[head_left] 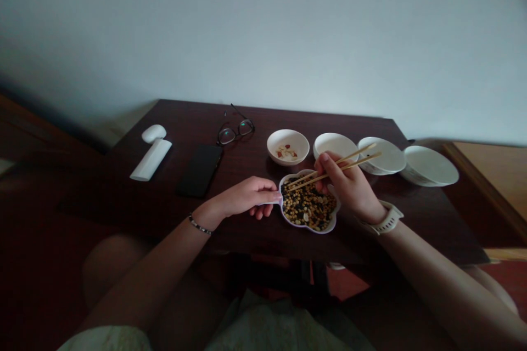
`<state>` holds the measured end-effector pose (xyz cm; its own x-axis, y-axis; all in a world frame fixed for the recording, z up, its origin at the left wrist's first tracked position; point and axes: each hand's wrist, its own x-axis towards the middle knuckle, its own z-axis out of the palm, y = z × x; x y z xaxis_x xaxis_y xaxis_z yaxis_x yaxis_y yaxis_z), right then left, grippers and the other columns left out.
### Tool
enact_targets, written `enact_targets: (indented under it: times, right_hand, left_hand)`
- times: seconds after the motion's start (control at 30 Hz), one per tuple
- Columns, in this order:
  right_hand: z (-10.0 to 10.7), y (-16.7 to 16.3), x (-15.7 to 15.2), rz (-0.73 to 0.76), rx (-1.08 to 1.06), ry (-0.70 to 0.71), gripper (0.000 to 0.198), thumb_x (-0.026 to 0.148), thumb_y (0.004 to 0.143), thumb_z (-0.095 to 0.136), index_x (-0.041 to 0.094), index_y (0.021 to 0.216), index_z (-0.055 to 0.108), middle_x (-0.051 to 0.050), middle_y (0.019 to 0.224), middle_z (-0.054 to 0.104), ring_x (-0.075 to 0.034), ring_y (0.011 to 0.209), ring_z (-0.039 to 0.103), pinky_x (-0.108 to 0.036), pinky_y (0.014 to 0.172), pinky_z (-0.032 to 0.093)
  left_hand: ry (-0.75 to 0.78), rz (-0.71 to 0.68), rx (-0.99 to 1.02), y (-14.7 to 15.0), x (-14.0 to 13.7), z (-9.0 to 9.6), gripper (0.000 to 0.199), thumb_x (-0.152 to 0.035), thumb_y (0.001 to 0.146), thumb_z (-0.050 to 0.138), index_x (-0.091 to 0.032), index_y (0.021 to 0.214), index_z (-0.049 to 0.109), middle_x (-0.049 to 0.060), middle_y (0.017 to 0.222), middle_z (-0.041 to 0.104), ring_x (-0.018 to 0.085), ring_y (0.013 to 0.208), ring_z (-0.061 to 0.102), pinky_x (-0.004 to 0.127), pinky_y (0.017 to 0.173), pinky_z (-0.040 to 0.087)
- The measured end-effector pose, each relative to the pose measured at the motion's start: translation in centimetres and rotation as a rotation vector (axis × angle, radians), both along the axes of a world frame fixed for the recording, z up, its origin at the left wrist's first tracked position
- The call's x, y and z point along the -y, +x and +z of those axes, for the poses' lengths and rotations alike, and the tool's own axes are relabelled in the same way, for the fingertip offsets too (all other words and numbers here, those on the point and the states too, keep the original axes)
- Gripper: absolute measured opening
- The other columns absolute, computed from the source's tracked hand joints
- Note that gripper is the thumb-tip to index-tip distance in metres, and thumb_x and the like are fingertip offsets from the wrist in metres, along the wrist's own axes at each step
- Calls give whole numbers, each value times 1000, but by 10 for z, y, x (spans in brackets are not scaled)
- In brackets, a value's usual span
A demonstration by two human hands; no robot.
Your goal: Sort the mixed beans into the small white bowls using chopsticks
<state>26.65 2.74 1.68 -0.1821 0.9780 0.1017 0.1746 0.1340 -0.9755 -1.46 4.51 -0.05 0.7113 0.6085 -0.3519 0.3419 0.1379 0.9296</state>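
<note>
My left hand (259, 196) is closed around the short handle of a white, scallop-edged dish (335, 218). Mixed beans and seeds (308, 205), dark and yellow with a few pale pieces, fill the dish. In my right hand (346, 178) is a pair of wooden chopsticks (364, 158), slanting down to the left with their tips among the beans near the handle side. Whether the tips pinch a bean is too small to tell. Just behind the dish stands a white bowl (288, 140) with several pale and reddish pieces at its bottom.
To the right of that bowl, three more white bowls stand in a row: one partly behind my right hand (334, 143), a middle bowl (387, 158) with a small dark bit, and an end bowl (430, 167). Eyeglasses (236, 132), a black phone (200, 170) and a white handheld device (151, 159) lie left.
</note>
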Motion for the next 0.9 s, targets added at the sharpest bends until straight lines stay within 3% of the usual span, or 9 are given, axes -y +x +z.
enact_targets:
  times: [0.33,0.6,0.9]
  right_hand:
    - [6,9,-1,-120,-134,-19,46,65,108,59,24,87,60,0,62,63,-15,50,54,-28,46,38]
    - [1,0,6,-5,10,115,46,64,112,51,26,86,59,-1,65,64,-18,57,58,-33,54,44]
    - [6,1,8,-72,-75,113,45,59,112,53,25,83,57,-1,63,62,-17,54,56,-32,51,41]
  left_hand:
    - [9,13,-14,0,1,-1,40,-57,102,67,-18,94,68,2,75,73,12,55,63,22,47,37]
    - [7,11,-22,1,0,0,41,-57,103,67,-18,92,66,3,75,73,12,56,63,22,48,37]
    - [3,9,-21,1,1,0,40,-56,103,67,-18,92,66,1,74,72,11,55,62,22,47,37]
